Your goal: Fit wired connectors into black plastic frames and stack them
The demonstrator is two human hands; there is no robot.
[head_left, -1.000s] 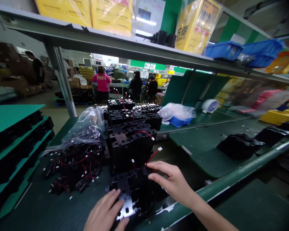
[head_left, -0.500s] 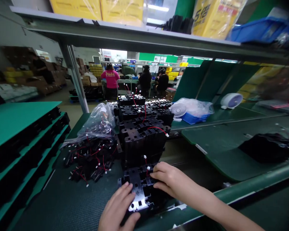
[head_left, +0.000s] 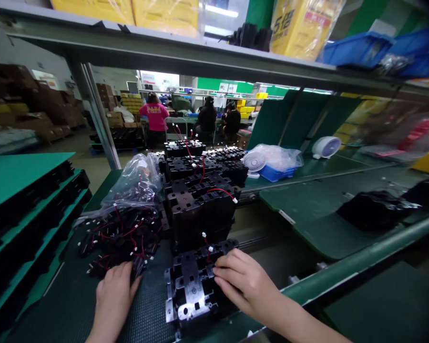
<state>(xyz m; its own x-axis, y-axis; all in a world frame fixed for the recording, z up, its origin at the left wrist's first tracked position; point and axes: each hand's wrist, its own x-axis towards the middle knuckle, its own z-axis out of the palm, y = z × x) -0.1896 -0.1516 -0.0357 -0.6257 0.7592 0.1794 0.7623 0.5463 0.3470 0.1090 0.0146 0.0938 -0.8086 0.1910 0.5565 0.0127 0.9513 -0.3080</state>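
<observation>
Below me lies a black plastic housing [head_left: 195,283] with slots and holes on its top face. Two short red leads with white connectors [head_left: 210,249] rise from its far side. My right hand [head_left: 245,278] rests on the housing's right side, fingers together and pressed at its upper edge beside the leads. To the left, my left hand [head_left: 114,293] is at the near edge of a pile of small black wired parts [head_left: 123,236]. Its fingers and thumb close about one small black part [head_left: 137,267], mostly hidden by the hand.
Behind the housing stand stacked black housings [head_left: 200,214]. A clear plastic bag [head_left: 136,178] lies beyond the pile. Green-topped racks [head_left: 25,176] stand left. At right are a small white fan [head_left: 253,163], a blue tray [head_left: 279,172] and black bags [head_left: 373,212]. A shelf [head_left: 186,52] crosses overhead.
My left hand has left the housing and moved left to the pile of wired parts. The right hand stays on the housing. The view has shifted slightly to the right.
</observation>
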